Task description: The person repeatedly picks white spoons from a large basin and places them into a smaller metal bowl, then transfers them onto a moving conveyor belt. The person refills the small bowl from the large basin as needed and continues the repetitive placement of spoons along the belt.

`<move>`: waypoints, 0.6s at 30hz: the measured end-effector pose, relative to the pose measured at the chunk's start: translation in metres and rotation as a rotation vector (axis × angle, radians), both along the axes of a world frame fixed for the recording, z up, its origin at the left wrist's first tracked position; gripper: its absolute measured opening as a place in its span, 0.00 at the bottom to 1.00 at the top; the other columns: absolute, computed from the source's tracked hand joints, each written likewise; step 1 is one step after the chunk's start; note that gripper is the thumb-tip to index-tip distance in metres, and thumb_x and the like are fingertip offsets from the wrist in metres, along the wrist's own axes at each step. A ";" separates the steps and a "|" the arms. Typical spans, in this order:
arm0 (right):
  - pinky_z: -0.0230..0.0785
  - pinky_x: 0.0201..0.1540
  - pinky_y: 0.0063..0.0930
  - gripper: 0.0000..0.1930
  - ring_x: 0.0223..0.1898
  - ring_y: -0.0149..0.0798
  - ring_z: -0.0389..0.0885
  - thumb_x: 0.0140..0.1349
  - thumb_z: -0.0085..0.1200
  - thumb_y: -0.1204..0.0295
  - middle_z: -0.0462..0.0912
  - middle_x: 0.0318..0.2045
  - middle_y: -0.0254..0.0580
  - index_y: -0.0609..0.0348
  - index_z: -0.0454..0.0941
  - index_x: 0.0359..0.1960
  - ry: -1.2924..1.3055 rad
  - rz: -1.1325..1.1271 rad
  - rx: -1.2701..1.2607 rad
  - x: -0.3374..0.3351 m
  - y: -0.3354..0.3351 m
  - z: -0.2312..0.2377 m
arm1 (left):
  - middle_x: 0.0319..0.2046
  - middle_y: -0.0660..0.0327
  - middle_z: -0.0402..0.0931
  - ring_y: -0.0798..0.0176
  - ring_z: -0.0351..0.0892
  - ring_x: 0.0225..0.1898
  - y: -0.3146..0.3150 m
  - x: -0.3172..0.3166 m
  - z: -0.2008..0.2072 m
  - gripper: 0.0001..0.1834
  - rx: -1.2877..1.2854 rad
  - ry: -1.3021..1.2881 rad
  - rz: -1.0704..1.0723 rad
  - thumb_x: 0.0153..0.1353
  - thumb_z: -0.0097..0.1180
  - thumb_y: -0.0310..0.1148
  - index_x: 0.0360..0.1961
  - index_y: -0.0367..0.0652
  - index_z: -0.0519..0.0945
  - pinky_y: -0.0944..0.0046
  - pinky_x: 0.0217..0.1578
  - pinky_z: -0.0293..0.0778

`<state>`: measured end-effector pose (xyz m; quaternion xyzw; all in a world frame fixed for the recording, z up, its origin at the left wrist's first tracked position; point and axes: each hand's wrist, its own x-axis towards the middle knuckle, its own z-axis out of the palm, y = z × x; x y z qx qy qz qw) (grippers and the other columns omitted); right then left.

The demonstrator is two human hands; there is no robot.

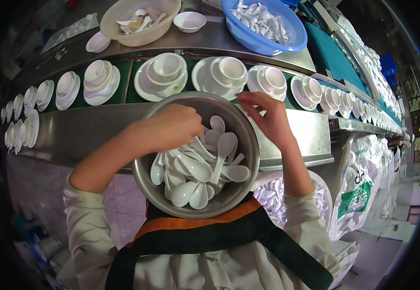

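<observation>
A large steel bowl [146, 180] rests against my apron at the front of the counter, heaped with white soup spoons [198, 168]. My left hand [176, 126] is over the bowl's left side, its fingers curled down at the spoon handles; whatever is in its grasp is hidden behind the fingers. Past the bowl's right rim my right hand [269, 116] is raised, fingers bent and apart, with nothing visible in it. Its fingertips are close to a white plate stack [254, 79] topped with a bowl and cup. Another such stack [200, 77] stands just behind the bowl.
Stacked dishes line a green conveyor belt [128, 82]. Behind it are a cream basin [108, 24] with used spoons, a white bowl [189, 21] and a blue basin [231, 29] of spoons. A tub [323, 191] of spoons and a white sack [357, 179] stand at lower right.
</observation>
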<state>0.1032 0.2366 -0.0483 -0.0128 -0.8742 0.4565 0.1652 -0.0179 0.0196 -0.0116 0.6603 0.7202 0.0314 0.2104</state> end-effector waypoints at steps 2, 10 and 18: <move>0.74 0.41 0.27 0.19 0.38 0.40 0.80 0.46 0.57 0.83 0.81 0.39 0.41 0.58 0.79 0.43 0.018 0.234 0.374 0.012 -0.012 0.022 | 0.27 0.57 0.78 0.56 0.77 0.32 -0.004 -0.012 0.013 0.05 0.096 -0.190 0.018 0.46 0.56 0.25 0.26 0.38 0.81 0.60 0.34 0.72; 0.69 0.48 0.34 0.14 0.42 0.40 0.78 0.44 0.61 0.75 0.79 0.39 0.39 0.56 0.79 0.37 -0.052 0.630 0.710 0.032 -0.032 -0.006 | 0.28 0.69 0.75 0.77 0.71 0.30 0.016 -0.043 0.029 0.11 0.249 -0.889 0.410 0.57 0.57 0.31 0.39 0.36 0.77 0.74 0.29 0.68; 0.70 0.28 0.40 0.09 0.24 0.51 0.77 0.52 0.58 0.68 0.77 0.21 0.49 0.60 0.76 0.32 -0.133 0.086 0.253 0.033 0.018 0.037 | 0.25 0.68 0.74 0.79 0.68 0.21 0.003 -0.080 -0.015 0.10 0.448 -0.911 0.811 0.57 0.51 0.31 0.40 0.39 0.75 0.77 0.16 0.60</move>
